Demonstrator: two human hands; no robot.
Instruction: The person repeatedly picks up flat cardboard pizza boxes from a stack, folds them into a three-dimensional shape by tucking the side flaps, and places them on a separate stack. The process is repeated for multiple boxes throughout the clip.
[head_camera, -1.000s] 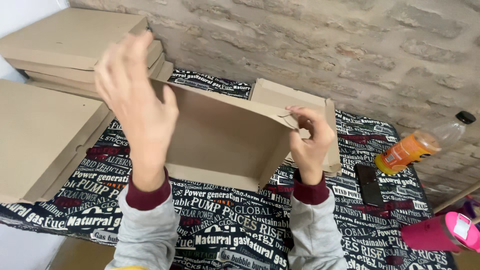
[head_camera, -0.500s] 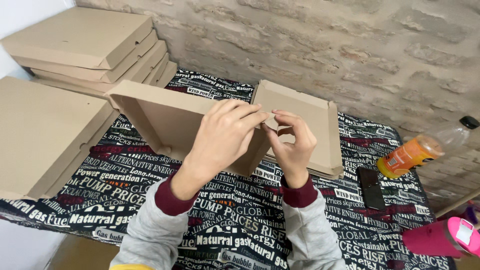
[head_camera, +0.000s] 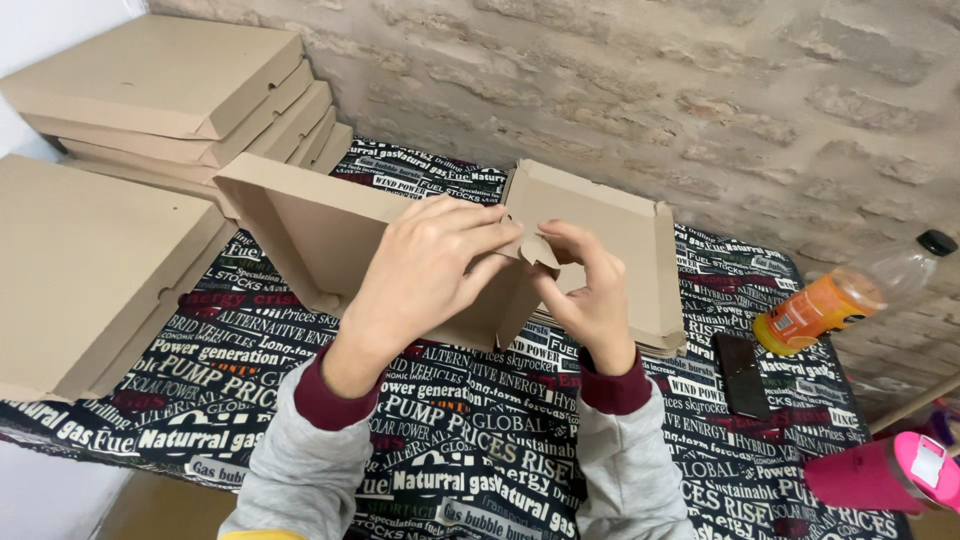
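Now the left hand (head_camera: 425, 265) has come down beside the right hand (head_camera: 590, 295), both sets of fingers pinching the half-folded pizza box (head_camera: 330, 235)'s corner tab (head_camera: 535, 250).

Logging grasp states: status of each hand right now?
Left hand: closed on the box flap.
Right hand: pinching the flap tab at the box corner.

Printed tablecloth (head_camera: 300, 380), box stacks (head_camera: 90, 260), phone (head_camera: 740, 372), bottle (head_camera: 850, 295)
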